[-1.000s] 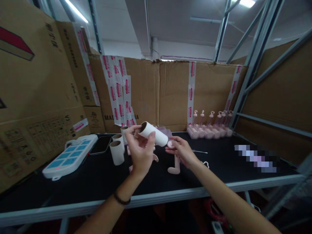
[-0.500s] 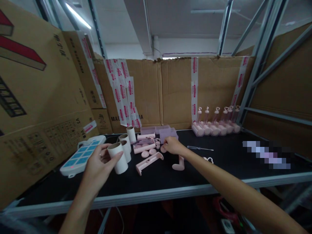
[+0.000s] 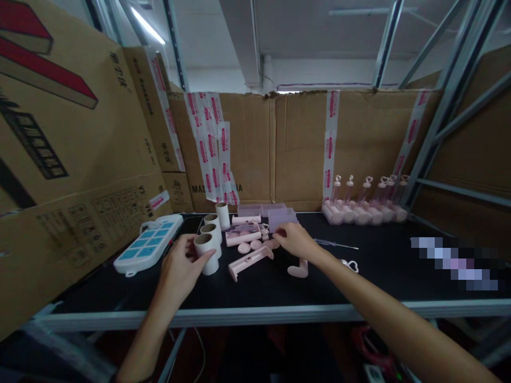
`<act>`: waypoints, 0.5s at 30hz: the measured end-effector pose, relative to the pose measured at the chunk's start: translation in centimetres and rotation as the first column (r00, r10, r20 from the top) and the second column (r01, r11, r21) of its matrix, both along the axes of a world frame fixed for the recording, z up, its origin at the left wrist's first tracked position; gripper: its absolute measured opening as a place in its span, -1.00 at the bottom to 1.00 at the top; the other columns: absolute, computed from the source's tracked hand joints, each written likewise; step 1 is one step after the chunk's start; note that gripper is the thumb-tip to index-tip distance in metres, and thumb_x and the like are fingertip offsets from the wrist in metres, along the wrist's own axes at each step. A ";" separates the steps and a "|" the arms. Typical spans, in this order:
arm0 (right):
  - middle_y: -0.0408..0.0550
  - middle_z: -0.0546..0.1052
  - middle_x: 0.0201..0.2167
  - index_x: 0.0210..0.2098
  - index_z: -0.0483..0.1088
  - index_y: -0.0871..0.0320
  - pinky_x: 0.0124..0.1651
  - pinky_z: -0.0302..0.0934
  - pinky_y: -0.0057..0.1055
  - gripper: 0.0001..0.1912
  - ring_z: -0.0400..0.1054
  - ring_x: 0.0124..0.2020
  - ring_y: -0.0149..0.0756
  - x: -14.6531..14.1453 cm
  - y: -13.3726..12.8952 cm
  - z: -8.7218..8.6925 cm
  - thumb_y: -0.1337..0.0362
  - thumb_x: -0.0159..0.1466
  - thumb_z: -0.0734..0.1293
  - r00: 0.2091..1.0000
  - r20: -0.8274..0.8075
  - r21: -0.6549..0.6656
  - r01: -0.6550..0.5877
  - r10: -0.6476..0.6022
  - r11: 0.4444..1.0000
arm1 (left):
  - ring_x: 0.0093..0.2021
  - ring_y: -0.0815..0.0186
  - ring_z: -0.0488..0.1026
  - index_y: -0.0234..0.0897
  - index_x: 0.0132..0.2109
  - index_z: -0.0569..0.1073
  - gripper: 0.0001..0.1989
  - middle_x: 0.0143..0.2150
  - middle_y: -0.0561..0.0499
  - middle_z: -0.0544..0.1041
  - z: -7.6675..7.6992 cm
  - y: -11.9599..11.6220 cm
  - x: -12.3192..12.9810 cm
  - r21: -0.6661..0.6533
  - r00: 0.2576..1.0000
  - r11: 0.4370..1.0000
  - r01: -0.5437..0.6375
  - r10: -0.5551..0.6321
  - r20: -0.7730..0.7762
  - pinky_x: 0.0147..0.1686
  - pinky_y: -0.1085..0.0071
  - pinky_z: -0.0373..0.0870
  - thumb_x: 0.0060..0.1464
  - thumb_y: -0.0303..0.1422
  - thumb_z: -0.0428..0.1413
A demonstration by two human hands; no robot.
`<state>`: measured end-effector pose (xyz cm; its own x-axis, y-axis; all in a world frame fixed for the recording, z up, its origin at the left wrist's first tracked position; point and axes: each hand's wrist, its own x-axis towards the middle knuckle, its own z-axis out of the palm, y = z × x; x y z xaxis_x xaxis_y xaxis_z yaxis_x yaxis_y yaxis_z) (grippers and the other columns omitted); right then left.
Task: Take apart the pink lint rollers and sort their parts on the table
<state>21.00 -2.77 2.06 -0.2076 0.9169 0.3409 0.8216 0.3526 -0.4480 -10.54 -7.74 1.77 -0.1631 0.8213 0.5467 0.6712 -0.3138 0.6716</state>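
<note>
My left hand (image 3: 181, 263) is closed around the nearest upright white cardboard tube (image 3: 207, 260), thumb in front and fingers behind on the left. More white tubes (image 3: 222, 215) stand in a row behind it. My right hand (image 3: 295, 240) has its fingertips pinched together at a small pink disc (image 3: 272, 244), partly hidden by the fingers. Left of that lie two more pink discs (image 3: 244, 248) and a long pink holder (image 3: 250, 263) with bent ends. A pink piece with a rounded foot (image 3: 298, 271) lies below my right wrist.
Pink parts and translucent lilac trays (image 3: 281, 216) lie at the back middle. Several assembled pink pieces with heart tops (image 3: 361, 211) stand back right. A screwdriver (image 3: 337, 244) and heart-shaped piece (image 3: 352, 265) lie right. A white power strip (image 3: 149, 244) sits left; cardboard walls (image 3: 247, 149) enclose the shelf.
The whole view has shifted, so things appear farther right. The held tube now stands closer to the other tubes. My right hand stays near the pink discs.
</note>
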 end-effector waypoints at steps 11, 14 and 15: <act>0.03 0.66 -0.22 -0.23 0.57 0.16 -0.12 0.31 -0.38 -0.78 0.55 -0.17 -0.18 5.2 -2.9 0.8 0.24 0.33 0.28 0.987 -0.162 0.133 0.029 -0.007 0.991 | -0.19 0.08 0.55 -0.23 -0.03 0.38 -0.50 -0.13 -0.11 0.57 0.6 2.6 -0.3 0.020 0.992 0.999 -0.028 0.030 -0.119 -0.21 0.21 0.51 -0.03 -0.04 0.25; 0.04 0.65 -0.20 -0.19 0.56 0.16 -0.07 0.34 -0.31 -0.78 0.54 -0.16 -0.15 7.7 -3.1 0.9 0.25 0.33 0.28 0.985 -0.175 0.147 0.020 0.006 0.989 | -0.16 0.07 0.54 -0.23 -0.02 0.38 -0.51 -0.12 -0.11 0.57 0.6 3.7 -0.7 0.039 0.988 0.999 -0.021 0.027 -0.152 -0.17 0.20 0.49 0.00 -0.04 0.24; 0.04 0.65 -0.20 -0.18 0.56 0.16 -0.07 0.35 -0.29 -0.78 0.54 -0.16 -0.15 8.6 -3.2 0.9 0.26 0.33 0.29 0.985 -0.175 0.147 0.016 0.010 0.989 | -0.15 0.06 0.54 -0.23 -0.02 0.38 -0.51 -0.12 -0.11 0.56 0.6 4.1 -0.9 0.045 0.987 0.999 -0.016 0.023 -0.157 -0.15 0.20 0.48 0.00 -0.05 0.25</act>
<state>29.59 -5.96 2.98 -0.1306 0.8544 0.5029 0.7363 0.4233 -0.5279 -11.41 -3.64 2.34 -0.0879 0.7939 0.6016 0.7738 -0.3259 0.5431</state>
